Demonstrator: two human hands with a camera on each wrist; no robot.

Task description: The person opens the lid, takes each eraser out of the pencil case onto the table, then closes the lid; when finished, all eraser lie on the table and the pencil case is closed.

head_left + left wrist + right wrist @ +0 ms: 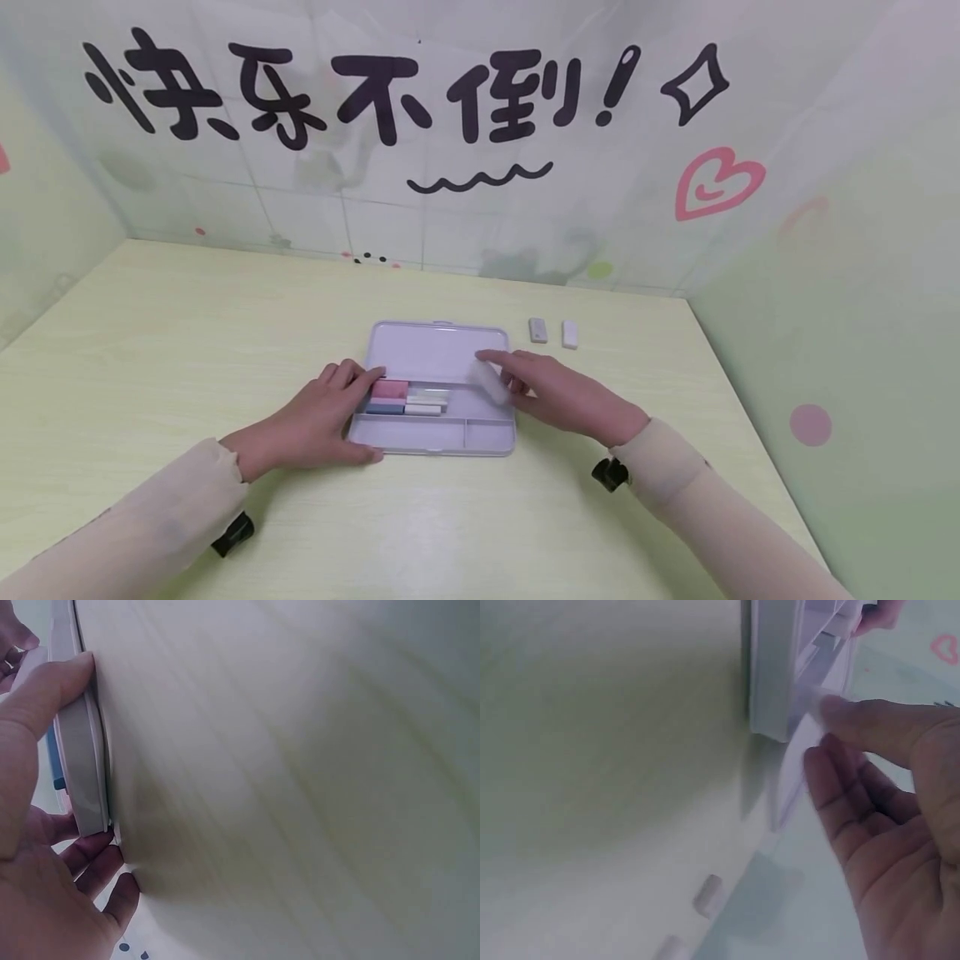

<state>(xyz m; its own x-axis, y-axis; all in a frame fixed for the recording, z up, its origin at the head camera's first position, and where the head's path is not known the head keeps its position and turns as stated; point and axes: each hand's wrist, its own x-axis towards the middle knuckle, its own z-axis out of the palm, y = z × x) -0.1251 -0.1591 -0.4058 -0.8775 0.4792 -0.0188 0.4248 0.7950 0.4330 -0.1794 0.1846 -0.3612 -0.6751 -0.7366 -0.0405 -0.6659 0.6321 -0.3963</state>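
Your right hand (558, 392): thumb and fingers narrow, pinching a pale block (489, 382), blurred. Block sits at those fingertips, tilted, over the right part of the case (420, 435); can't tell whether it touches the case. Your left hand (311, 425): thumb and fingers spread wide, gripping the left end of the case, thumb at the near corner, index fingertip by the line where lid (427, 346) meets tray. Case lies between your two hands, lid laid back, away from you.

Just right of your left index finger, in the tray's larger compartment: pink piece (390, 389), blue piece (385, 409) nearer you, white pieces (427, 400) beside them. Right of your left thumb: the tray's near strip, with a divider toward the right end.

Beyond your right knuckles, on the table (420, 533): grey eraser (537, 330), then white eraser (570, 334) to its right, apart from each other. Farther past both hands: wall (450, 225) with black lettering and a pink heart (720, 185).
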